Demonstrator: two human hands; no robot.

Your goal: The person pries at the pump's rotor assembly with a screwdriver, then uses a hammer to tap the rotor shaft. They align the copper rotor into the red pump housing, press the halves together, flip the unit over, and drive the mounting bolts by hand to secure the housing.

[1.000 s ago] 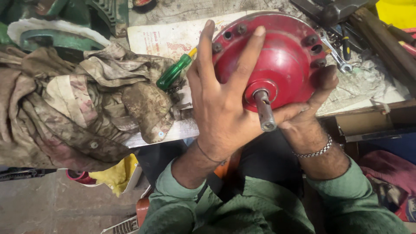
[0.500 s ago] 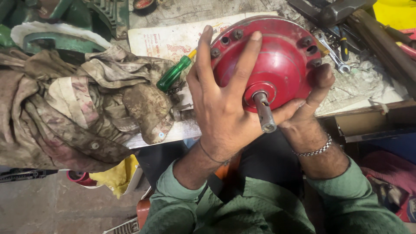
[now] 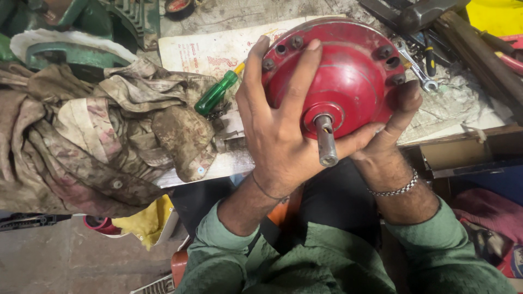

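From my seat the biggest worry is the red motor housing point(image 3: 348, 76) slipping. It is a round, domed casting with a smooth painted face, and I judge it heavy; it sits at the near edge of the tabletop point(image 3: 468, 103), tipped so its steel shaft point(image 3: 326, 142) points back toward my lap. If the grip loosens, I reckon it could roll off the edge onto my legs, or drop back onto the spanner point(image 3: 417, 68) and the other tools lying just beside it. The shaft end is bare metal and passes close to my left palm, so a sudden twist could jab or pinch there. The green-handled screwdriver point(image 3: 217, 93) and the heap of dirty rags point(image 3: 109, 136) lie near the left side, and a slide that way could knock them about.

My left hand point(image 3: 275, 128) is spread wide over the dome, 2 fingers point(image 3: 297, 76) reaching up to the bolt holes on the rim, the thumb hooked under beside the shaft. My right hand point(image 3: 389, 133) cups the housing from the lower right, its fingertips pressed against the rim by the bolts, wrist bent with a chain bracelet point(image 3: 395, 190) showing. Both hands are clasped on the housing, neither one loose.
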